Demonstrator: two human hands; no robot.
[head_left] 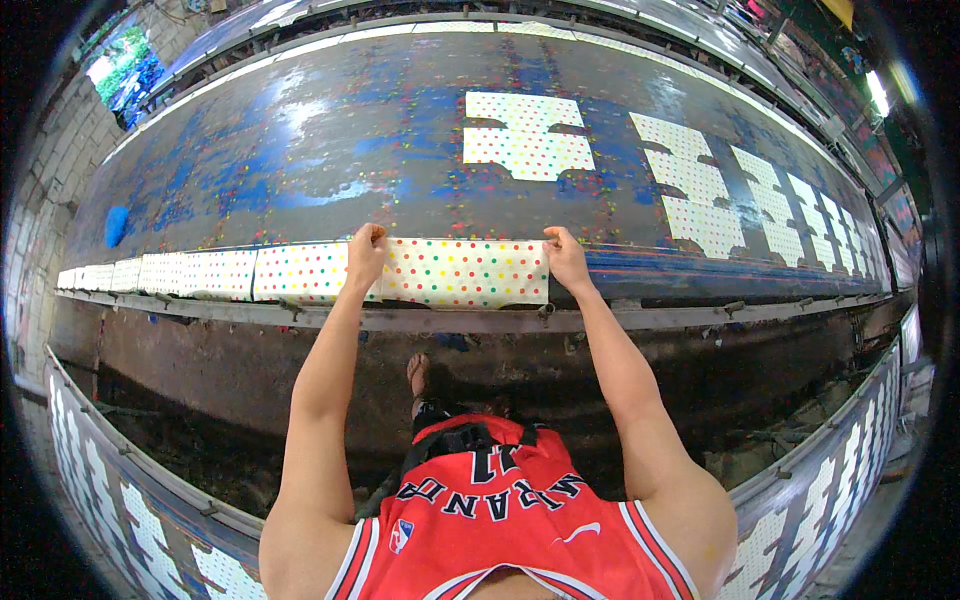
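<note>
A cream fabric piece with red, green and yellow dots lies along the near edge of the long dark table, partly hanging over that edge. My left hand pinches its upper left corner, fingers closed. At its upper right corner, my right hand is closed in a pinch too. The piece stretches flat between both hands. Left of it, more dotted fabric pieces lie in a row along the same edge. Beyond my hands, a notched dotted piece lies flat on the table.
The dark table top is smeared blue and speckled with paint dots. Several notched dotted pieces lie toward its right end. A blue lump sits at the left. A metal rail runs along the near edge; another table stands behind me.
</note>
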